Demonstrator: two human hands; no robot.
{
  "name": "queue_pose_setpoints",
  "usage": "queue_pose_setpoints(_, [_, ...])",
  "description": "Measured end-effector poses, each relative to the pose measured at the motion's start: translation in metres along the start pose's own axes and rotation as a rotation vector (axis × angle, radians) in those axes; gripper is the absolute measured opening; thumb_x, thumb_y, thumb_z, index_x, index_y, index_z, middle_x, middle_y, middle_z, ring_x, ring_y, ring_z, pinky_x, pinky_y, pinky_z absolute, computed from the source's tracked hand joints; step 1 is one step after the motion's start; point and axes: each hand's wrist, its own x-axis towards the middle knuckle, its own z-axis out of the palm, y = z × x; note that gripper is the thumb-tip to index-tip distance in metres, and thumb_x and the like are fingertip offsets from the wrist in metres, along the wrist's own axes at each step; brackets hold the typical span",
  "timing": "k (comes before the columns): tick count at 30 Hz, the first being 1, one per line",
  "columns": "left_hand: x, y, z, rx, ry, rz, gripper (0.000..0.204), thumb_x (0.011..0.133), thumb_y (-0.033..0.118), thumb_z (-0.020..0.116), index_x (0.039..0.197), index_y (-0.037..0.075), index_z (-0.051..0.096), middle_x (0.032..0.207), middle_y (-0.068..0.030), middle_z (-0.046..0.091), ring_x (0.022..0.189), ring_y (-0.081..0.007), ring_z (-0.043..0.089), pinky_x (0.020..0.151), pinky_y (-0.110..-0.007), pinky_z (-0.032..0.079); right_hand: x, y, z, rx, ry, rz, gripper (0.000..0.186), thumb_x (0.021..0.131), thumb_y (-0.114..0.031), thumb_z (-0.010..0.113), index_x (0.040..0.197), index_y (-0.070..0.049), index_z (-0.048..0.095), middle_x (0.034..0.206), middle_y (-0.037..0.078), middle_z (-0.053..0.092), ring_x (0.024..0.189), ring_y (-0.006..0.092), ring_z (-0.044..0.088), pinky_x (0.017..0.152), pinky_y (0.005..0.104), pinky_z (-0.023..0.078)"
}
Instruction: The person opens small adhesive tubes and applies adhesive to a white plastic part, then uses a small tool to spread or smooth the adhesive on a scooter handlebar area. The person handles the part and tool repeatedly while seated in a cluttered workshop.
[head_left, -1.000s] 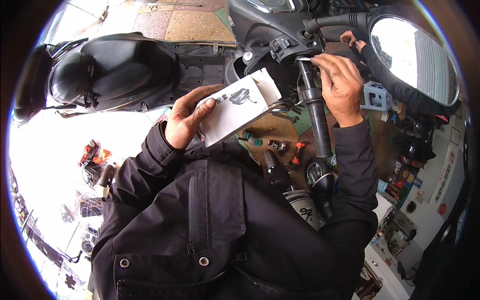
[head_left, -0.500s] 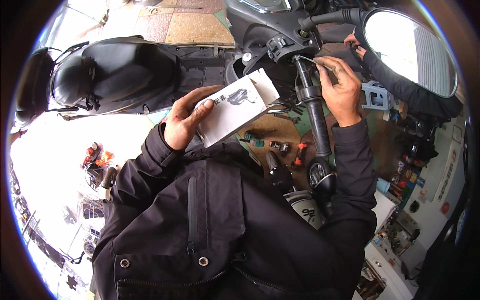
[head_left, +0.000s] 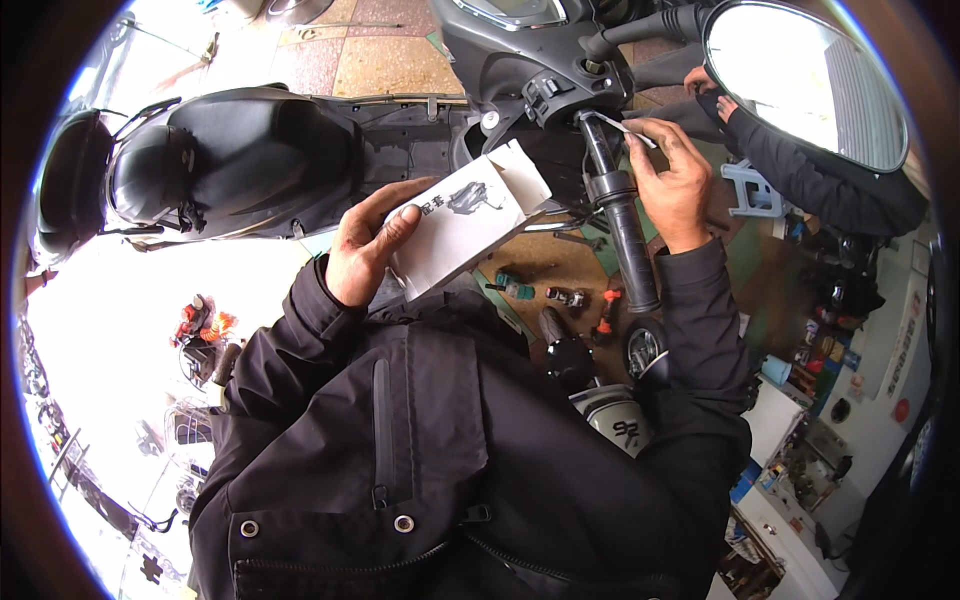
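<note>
A white cardboard box [head_left: 460, 230] with a printed picture and an open end flap is gripped in my left hand [head_left: 385, 235], thumb on its top. My right hand [head_left: 672, 185] pinches a thin pale strip [head_left: 636, 133], whose far end reaches the bare upper part of the scooter's handlebar [head_left: 601, 145], just below the dark switch housing [head_left: 555, 100]. The black rubber grip [head_left: 630, 260] extends down beside my right wrist. The box's open end lies just left of the bar.
The black seat [head_left: 240, 150] stretches left, and a mirror [head_left: 805, 80] sticks out at upper right. Beside it are another person's hands [head_left: 700, 85] and dark sleeve. A pale blue stool [head_left: 750, 188], a teal power tool [head_left: 515, 285] and an orange tool [head_left: 607, 310] lie below.
The handlebar and mirror have shifted slightly left in view. My right hand has moved a little left and down, and the thin strip now shows angled. The box stays held.
</note>
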Motion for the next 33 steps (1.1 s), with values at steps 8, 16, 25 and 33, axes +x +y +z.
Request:
queue_pose_setpoints(8, [0.002, 0.004, 0.004, 0.049, 0.001, 0.019, 0.049, 0.108, 0.032, 0.060, 0.141, -0.004, 0.060, 0.124, -0.0128, 0.071, 0.108, -0.0173, 0.066, 0.096, -0.029, 0.050, -0.004, 0.003, 0.002, 0.028, 0.010, 0.019, 0.019, 0.089, 0.005, 0.075, 0.108, 0.000, 0.074, 0.104, 0.010, 0.076, 0.095, 0.0203, 0.074, 0.086, 0.0313, 0.057])
queue_pose_setpoints(16, [0.001, 0.005, 0.004, 0.032, 0.006, -0.002, 0.051, 0.109, 0.034, 0.059, 0.143, -0.004, 0.058, 0.124, -0.0126, 0.071, 0.108, -0.0166, 0.066, 0.095, -0.029, 0.050, -0.007, 0.006, 0.001, 0.054, 0.019, 0.025, 0.020, 0.089, 0.006, 0.075, 0.107, 0.000, 0.074, 0.104, 0.010, 0.076, 0.094, 0.0212, 0.074, 0.084, 0.0320, 0.057])
queue_pose_setpoints(25, [0.003, 0.003, 0.007, 0.026, 0.020, 0.008, 0.051, 0.108, 0.034, 0.059, 0.143, -0.004, 0.058, 0.125, -0.0135, 0.071, 0.109, -0.0174, 0.066, 0.097, -0.029, 0.049, 0.017, -0.019, -0.018, -0.241, -0.028, -0.282, 0.033, 0.080, 0.005, 0.077, 0.108, -0.010, 0.074, 0.103, 0.004, 0.073, 0.092, 0.0270, 0.071, 0.081, 0.0375, 0.056])
queue_pose_setpoints(33, [-0.001, 0.003, 0.005, 0.014, 0.038, 0.003, 0.052, 0.108, 0.035, 0.060, 0.142, -0.004, 0.059, 0.124, -0.0134, 0.071, 0.109, -0.0179, 0.066, 0.097, -0.030, 0.049, 0.025, -0.018, -0.012, -0.272, -0.096, -0.372, 0.037, 0.077, 0.006, 0.078, 0.109, -0.011, 0.074, 0.104, 0.004, 0.073, 0.092, 0.0263, 0.070, 0.082, 0.0384, 0.055])
